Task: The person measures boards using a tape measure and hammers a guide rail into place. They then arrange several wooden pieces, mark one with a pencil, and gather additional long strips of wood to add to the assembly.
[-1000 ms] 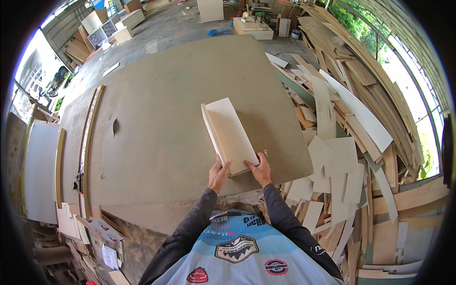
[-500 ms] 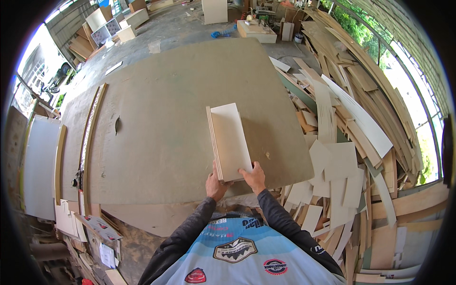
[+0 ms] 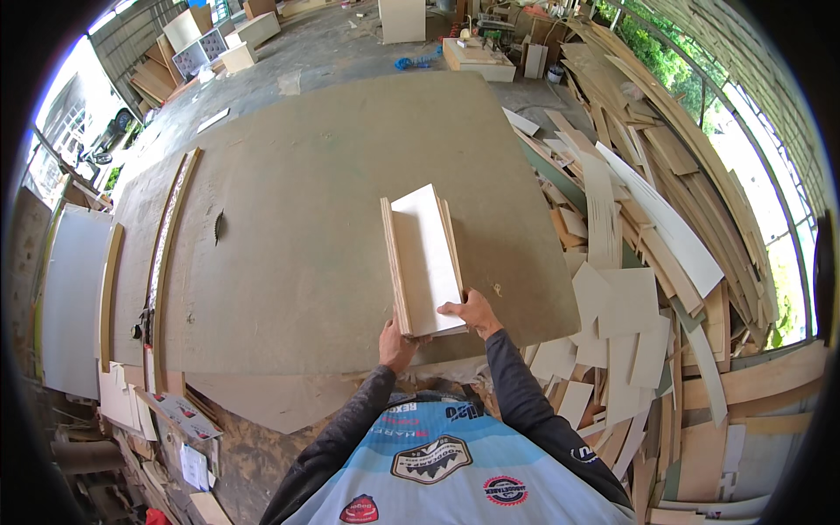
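Note:
A stack of narrow plywood boards (image 3: pixel 425 254) with a white top face lies at the near middle of the large brown work table (image 3: pixel 289 219). Layered edges show along both long sides, and the top board leans a little. My left hand (image 3: pixel 398 346) is closed around the near left corner of the stack, its fingertips partly hidden by the boards. On the near right corner, my right hand (image 3: pixel 477 313) grips with its thumb on the white face and its fingers down the side.
A long straight wooden strip (image 3: pixel 175 236) and a dark tape measure (image 3: pixel 136 332) lie at the table's left. Offcut panels (image 3: pixel 630 302) heap along the right side, below a pile of long boards (image 3: pixel 691 166). A white box-like unit (image 3: pixel 477 59) stands beyond the table.
My right hand has shifted slightly right and up. The top board has tilted, so layered edges now show on the stack's right side. My left hand has stayed nearly in place.

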A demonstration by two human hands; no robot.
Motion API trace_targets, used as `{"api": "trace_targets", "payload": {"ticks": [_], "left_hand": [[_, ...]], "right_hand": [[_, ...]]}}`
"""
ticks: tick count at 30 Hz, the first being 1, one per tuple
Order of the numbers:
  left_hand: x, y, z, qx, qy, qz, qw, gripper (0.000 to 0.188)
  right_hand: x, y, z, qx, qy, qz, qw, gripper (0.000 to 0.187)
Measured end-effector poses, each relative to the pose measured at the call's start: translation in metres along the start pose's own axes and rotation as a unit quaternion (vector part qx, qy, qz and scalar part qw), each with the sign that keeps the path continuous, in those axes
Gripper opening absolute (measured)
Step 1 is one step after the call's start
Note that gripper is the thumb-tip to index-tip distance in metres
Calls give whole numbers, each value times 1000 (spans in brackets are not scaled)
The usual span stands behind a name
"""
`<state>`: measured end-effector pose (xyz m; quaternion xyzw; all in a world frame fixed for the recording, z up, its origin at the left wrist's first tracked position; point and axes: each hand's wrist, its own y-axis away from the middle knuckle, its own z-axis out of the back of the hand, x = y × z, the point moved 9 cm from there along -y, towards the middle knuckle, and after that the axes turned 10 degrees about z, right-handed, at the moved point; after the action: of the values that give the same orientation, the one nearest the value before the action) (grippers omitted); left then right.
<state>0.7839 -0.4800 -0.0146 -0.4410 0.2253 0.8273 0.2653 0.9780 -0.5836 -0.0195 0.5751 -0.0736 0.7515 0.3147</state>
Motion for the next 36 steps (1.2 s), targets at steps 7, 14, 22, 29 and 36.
{"api": "trace_targets", "payload": {"ticks": [7, 14, 22, 29, 36], "left_hand": [[-18, -4, -5, 32, -75, -28, 996, 80], [9, -8, -3, 34, -77, -36, 996, 114], [4, -6, -5, 37, -82, -24, 996, 109], [-9, -3, -15, 6, -170, -72, 983, 98], [-18, 0, -28, 64, -194, -36, 978, 116]], "right_hand": [[2, -5, -2, -75, -151, 92, 981, 60], [7, 20, 7, -149, -249, 84, 953, 61], [0, 41, 102, -198, -225, 100, 949, 53], [-57, 68, 105, -208, -328, 22, 921, 48], [-83, 77, 91, -243, -352, -20, 904, 82]]}}
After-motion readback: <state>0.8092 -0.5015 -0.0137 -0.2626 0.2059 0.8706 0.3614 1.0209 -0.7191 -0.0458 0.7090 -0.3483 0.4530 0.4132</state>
